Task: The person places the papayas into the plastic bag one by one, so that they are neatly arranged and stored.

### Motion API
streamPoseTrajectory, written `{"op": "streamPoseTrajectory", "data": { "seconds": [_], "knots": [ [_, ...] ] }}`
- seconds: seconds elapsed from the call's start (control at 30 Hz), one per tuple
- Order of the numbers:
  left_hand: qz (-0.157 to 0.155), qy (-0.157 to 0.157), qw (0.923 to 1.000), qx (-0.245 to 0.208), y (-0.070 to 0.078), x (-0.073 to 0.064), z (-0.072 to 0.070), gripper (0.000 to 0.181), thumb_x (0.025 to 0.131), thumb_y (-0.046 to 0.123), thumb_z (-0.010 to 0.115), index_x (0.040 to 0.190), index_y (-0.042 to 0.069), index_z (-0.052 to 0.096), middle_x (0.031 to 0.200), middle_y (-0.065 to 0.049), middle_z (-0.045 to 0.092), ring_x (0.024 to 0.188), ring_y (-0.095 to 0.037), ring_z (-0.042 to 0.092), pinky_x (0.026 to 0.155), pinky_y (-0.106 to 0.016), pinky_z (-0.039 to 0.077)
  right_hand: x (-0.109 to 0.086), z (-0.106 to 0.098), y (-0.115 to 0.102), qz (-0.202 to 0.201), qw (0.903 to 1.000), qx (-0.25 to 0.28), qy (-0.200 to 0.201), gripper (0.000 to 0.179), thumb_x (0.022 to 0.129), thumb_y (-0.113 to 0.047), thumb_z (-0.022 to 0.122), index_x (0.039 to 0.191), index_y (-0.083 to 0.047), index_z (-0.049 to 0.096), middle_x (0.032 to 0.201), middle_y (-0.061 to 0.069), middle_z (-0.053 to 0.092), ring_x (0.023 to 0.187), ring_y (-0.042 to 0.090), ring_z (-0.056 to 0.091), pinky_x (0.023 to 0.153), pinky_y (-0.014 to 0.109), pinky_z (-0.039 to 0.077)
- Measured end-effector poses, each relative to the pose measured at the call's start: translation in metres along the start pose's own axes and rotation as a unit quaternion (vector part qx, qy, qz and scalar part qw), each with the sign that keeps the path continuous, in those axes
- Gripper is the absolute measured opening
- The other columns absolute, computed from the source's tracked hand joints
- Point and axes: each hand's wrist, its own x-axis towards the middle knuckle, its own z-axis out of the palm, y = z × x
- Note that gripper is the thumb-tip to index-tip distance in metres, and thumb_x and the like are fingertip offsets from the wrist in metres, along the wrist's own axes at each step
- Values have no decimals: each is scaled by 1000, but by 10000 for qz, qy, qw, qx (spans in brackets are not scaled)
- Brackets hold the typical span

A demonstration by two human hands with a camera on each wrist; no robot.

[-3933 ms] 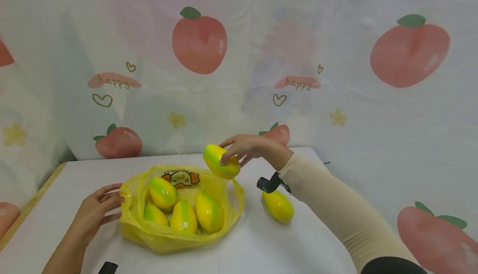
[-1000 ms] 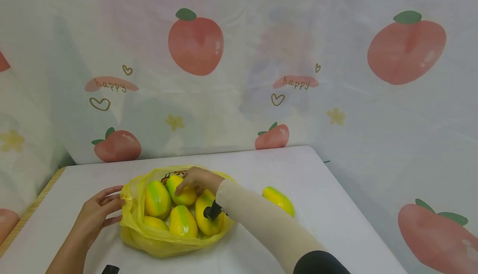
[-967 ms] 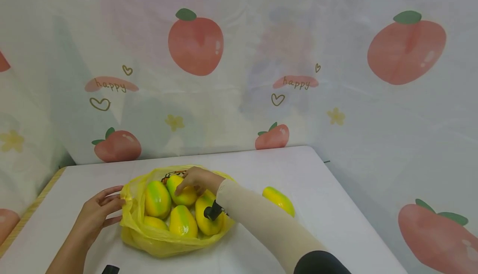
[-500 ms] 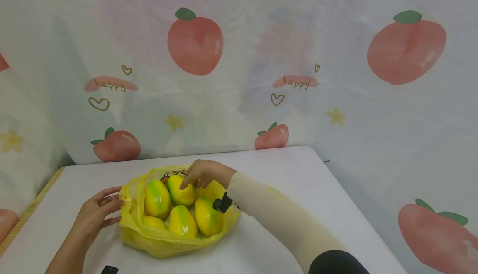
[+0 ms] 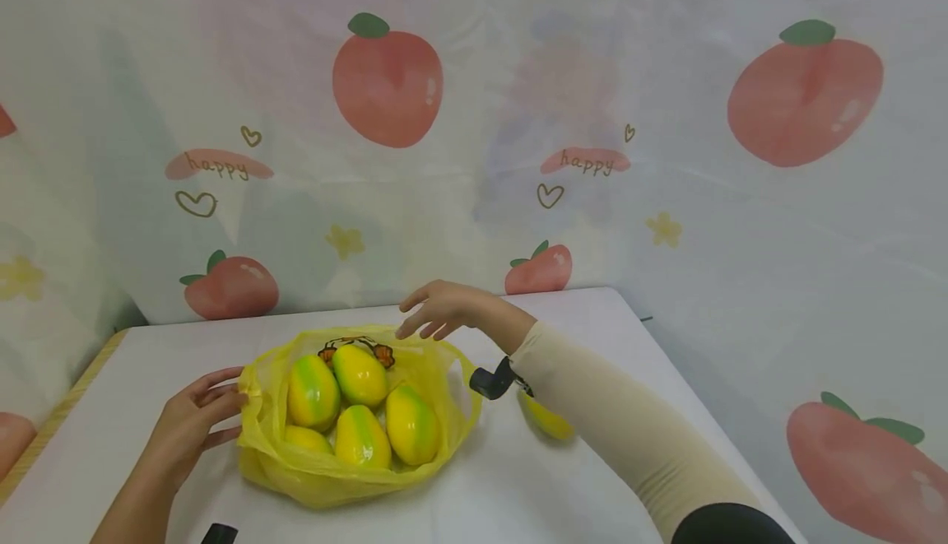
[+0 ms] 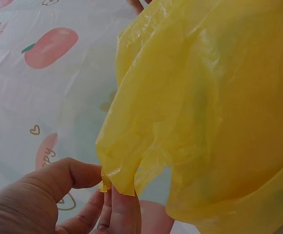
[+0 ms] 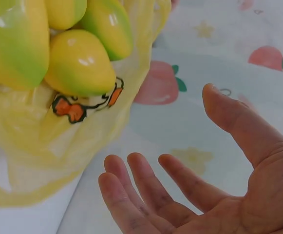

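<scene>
A yellow plastic bag (image 5: pixel 318 486) lies with its mouth open, holding several yellow-green mangoes (image 5: pixel 412 425). My left hand (image 5: pixel 194 416) pinches the bag's left edge between thumb and fingers, as the left wrist view shows with the gathered plastic (image 6: pixel 119 170). Above the bag's back right side, my right hand (image 5: pixel 453 307) hovers with nothing in it, fingers spread apart in the right wrist view. Nearest to it is the rearmost mango (image 5: pixel 360 375), beside the bag's printed cartoon (image 7: pixel 75 108). Another mango (image 5: pixel 546 419) rests on the table, partly hidden by the right forearm.
The white table (image 5: pixel 474 503) has a wooden left edge (image 5: pixel 62 412). A fruit-patterned cloth (image 5: pixel 474 215) hangs behind and at both sides. Wrist cameras are strapped on, the right one (image 5: pixel 492 381) hanging close to the bag's right handle.
My right hand carried a mango into the bag, let it go at the back, then rose up and to the right. The left hand has stayed at the bag's edge.
</scene>
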Motion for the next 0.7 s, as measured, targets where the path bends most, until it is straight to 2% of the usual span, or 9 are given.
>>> {"op": "streamPoseTrajectory", "data": {
  "seconds": [0.17,0.33,0.5,0.7],
  "knots": [
    [19,-12,10000,-46,0,-1,-1,70,89,38,72,146,13,39,105,19,57,88,3,61,81,-29,60,-13,-18,21,107,9995,-117,268,60,88,-24,75,142,-12,52,138,11,56,117,29,63,96,41,55],
    [-25,8,10000,-58,-1,-1,-2,71,89,37,72,147,12,38,104,20,57,88,4,61,81,-29,60,-29,-40,50,279,9985,-41,461,63,87,-25,76,142,-9,51,124,7,67,115,27,63,97,41,54],
    [-7,-19,9999,-109,-3,-1,-4,69,90,37,72,146,14,39,99,23,59,88,4,62,80,-29,60,-49,-57,77,449,9967,-104,670,63,88,-25,75,142,-6,50,121,8,68,119,32,60,99,43,53],
    [2,-39,9999,-130,-4,-1,-3,64,90,36,72,143,17,42,97,25,59,88,4,61,80,-28,60,-71,-61,106,696,9932,-80,934,61,89,-23,73,142,-3,48,125,15,65,116,33,61,98,45,53]
  ]
}}
